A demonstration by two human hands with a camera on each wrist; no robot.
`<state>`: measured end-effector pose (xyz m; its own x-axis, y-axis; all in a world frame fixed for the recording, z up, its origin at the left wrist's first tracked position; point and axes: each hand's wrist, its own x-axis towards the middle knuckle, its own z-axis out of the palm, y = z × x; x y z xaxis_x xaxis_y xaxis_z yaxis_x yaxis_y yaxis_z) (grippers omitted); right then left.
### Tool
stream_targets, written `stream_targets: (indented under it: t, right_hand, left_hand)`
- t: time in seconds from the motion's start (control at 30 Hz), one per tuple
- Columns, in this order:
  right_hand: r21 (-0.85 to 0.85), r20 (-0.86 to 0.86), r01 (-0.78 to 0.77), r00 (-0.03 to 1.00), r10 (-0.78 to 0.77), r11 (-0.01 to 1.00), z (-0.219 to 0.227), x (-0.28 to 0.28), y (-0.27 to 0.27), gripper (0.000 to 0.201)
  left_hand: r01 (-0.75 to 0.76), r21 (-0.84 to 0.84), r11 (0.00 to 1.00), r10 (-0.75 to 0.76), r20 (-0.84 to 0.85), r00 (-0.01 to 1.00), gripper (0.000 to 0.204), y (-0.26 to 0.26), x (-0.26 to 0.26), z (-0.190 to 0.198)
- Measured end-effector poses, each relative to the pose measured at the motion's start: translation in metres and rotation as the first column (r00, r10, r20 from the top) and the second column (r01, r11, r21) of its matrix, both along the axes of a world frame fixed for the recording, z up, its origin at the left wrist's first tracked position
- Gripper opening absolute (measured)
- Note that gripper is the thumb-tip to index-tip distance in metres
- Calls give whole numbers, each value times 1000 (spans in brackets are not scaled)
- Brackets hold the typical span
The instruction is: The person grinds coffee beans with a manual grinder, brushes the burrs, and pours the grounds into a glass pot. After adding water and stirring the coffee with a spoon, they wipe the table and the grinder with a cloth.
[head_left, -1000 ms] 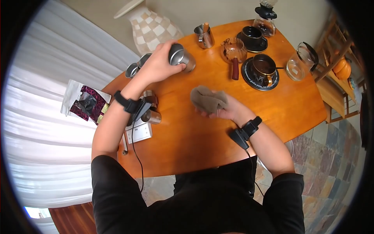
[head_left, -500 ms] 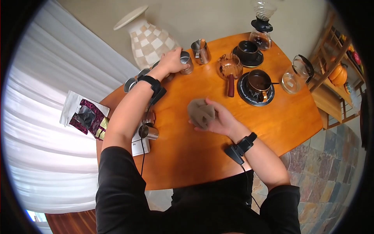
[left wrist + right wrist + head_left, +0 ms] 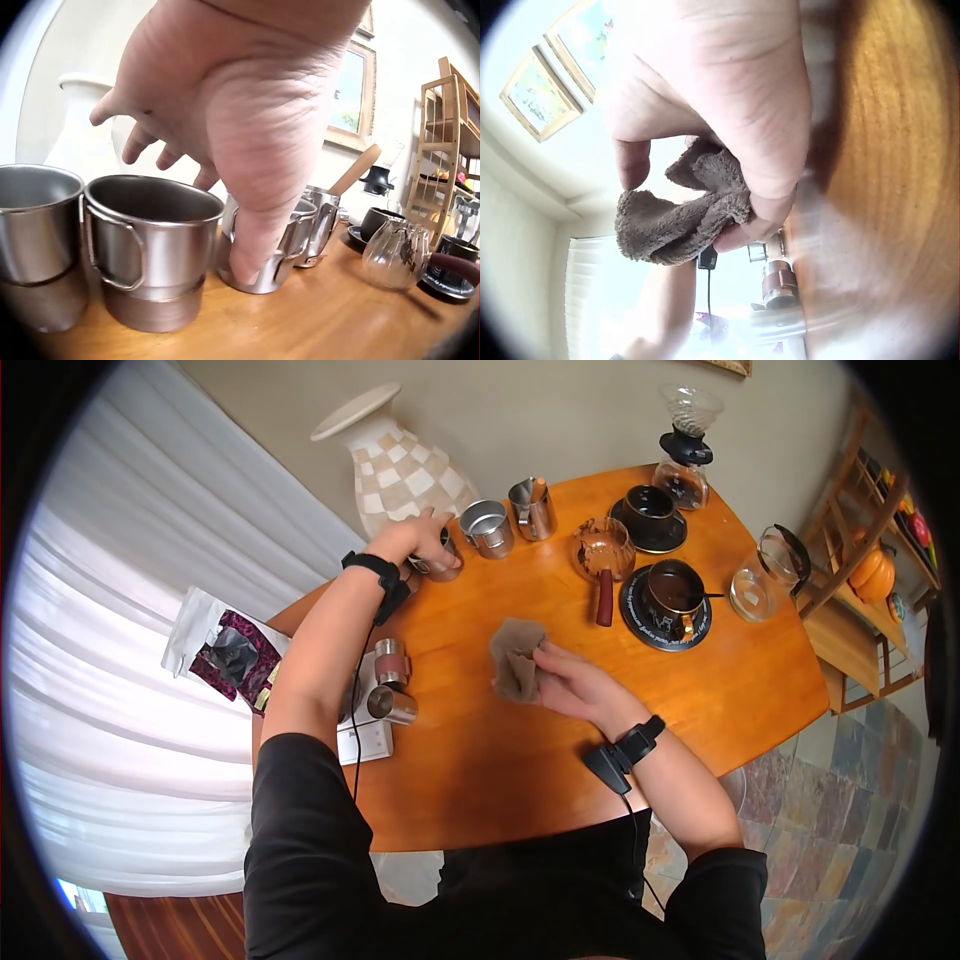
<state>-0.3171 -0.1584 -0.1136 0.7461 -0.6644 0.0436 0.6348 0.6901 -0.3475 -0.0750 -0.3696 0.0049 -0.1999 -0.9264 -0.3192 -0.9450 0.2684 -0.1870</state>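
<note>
My left hand (image 3: 412, 544) reaches over a steel cup (image 3: 154, 255) near the table's back left edge, its fingers spread and not gripping. Just right of that hand stands another steel cup (image 3: 487, 528), upright beside a steel pitcher (image 3: 532, 510) that has a wooden handle sticking out of it. In the left wrist view my thumb overlaps this right-hand cup. A third cup (image 3: 39, 255) stands at the left of that view. My right hand (image 3: 575, 682) holds a folded brown cloth (image 3: 682, 206) above the middle of the table, pinched between thumb and fingers.
Left of centre lie a small steel cup (image 3: 392, 703), a banded grinder (image 3: 391, 663) and a white scale (image 3: 372, 743). To the right are a glass pot with a red handle (image 3: 605, 600), two black cups on saucers, a glass carafe (image 3: 750, 595) and a coffee dripper (image 3: 688, 445).
My left hand has set the steel cup down beside the pitcher, let go of it and moved left over another cup. My right hand has stayed near the middle, turning the cloth slightly.
</note>
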Motion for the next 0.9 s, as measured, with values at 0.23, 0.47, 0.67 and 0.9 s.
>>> stream_targets:
  t: [0.23, 0.47, 0.67, 0.9]
  right_hand:
    - [-232, -68, 113, 989, -132, 966, -6, -1, 1, 57]
    - [-149, 4, 331, 943, -334, 932, -2, 0, -2, 53]
    - [-162, 60, 337, 942, -332, 927, 4, -7, -2, 49]
    - [-411, -161, 275, 916, -367, 869, 15, -1, 9, 71]
  left_hand:
    - [60, -38, 997, -70, -331, 941, 93, 21, 21, -3]
    - [20, -187, 982, -127, -586, 800, 84, 111, 20, 36]
    - [144, -199, 969, -232, -554, 799, 75, 223, -11, 61]
    - [131, -51, 990, -122, -773, 622, 80, 276, -43, 27]
